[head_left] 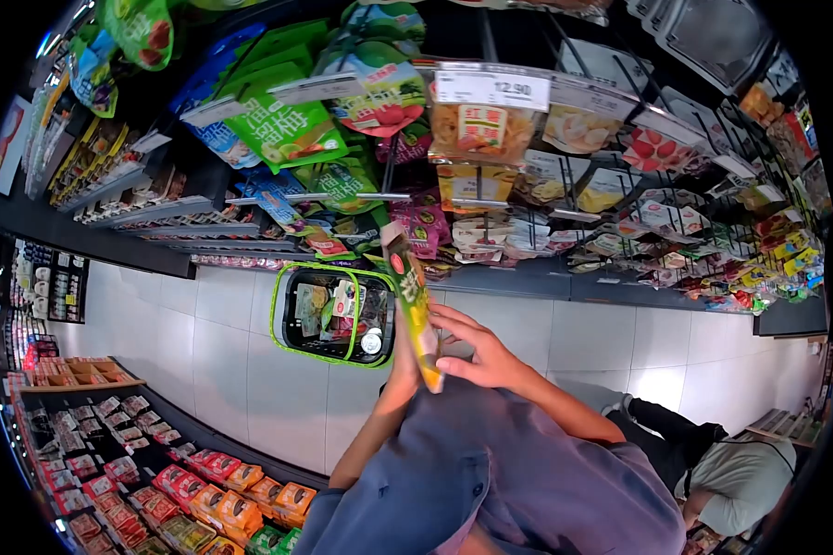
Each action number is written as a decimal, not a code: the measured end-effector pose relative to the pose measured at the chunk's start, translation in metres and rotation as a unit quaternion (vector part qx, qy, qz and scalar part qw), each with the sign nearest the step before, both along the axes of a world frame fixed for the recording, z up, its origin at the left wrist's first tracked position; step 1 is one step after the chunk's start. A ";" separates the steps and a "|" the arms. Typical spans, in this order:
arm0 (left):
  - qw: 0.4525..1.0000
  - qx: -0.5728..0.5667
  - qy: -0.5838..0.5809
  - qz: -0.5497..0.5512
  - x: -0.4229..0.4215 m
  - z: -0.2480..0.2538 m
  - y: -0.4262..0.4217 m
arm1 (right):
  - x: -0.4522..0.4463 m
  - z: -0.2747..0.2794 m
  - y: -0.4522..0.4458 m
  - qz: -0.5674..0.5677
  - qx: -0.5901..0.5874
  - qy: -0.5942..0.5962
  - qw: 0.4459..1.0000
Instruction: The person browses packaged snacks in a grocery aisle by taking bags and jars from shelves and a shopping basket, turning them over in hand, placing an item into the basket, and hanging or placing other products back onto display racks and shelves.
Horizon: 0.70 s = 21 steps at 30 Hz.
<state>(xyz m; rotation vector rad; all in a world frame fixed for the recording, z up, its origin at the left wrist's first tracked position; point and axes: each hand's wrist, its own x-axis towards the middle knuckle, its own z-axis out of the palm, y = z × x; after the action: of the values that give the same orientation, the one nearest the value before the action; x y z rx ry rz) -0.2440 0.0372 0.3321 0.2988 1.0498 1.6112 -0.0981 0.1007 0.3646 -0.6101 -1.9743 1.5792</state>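
Upright in front of my chest is a narrow green and yellow package [411, 301], seen nearly edge-on. My left hand [404, 356] is against its left side, its fingers mostly hidden by the package. On the other side my right hand [472, 350] has its fingers curved toward the package, with fingertips touching its lower edge. Just left of the package, a black basket [317, 355] with a green rim and handle holds several packaged goods and a white round-lidded item [371, 342].
Hanging snack bags [292, 120] and a price tag [491, 88] fill the shelves ahead. At lower left is a display of red and orange packs [222, 499]. A person in a light shirt [740, 481] bends down at lower right. Pale floor tiles [222, 388] lie between.
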 end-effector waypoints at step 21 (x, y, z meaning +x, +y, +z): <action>0.854 0.171 -0.436 -0.225 0.145 -0.012 0.079 | 0.174 -0.006 0.035 -0.130 -0.179 0.198 0.955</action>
<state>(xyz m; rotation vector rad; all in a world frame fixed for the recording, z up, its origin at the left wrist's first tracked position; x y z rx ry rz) -0.0991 0.1163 0.3197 0.0140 -0.0222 1.2608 0.0761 0.1360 0.3584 -0.6048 -1.2732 1.7416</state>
